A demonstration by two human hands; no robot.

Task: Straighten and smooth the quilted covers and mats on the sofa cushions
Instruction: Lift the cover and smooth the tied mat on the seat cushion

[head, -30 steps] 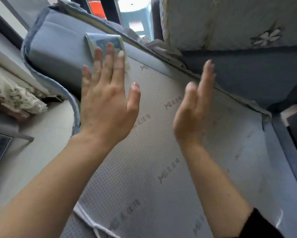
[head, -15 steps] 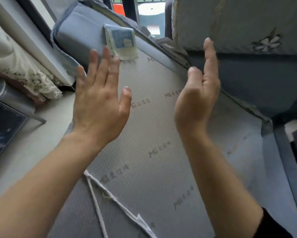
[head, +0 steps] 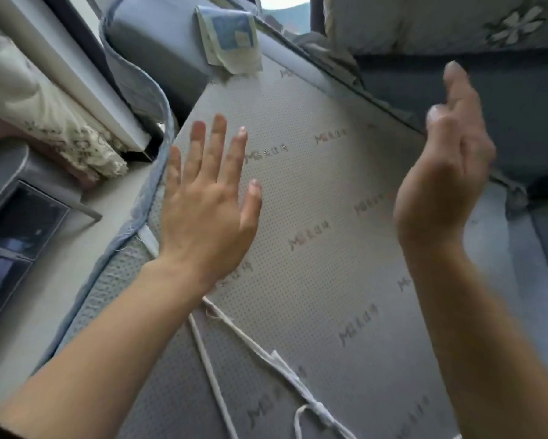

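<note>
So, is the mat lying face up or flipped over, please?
Flipped over: the mat shows its dotted, logo-printed backing and label.

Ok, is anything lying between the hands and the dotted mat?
Nothing visible. The left hand and right hand are open over bare mat; the white ties lie nearer, by the left forearm, and the folded label sits at the far edge.

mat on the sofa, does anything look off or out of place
Yes. The mat seems wrong side up: its dotted backing with printed logos faces the camera, and a sewn label shows at the far edge. White tie strings trail loose across the near end.
</note>
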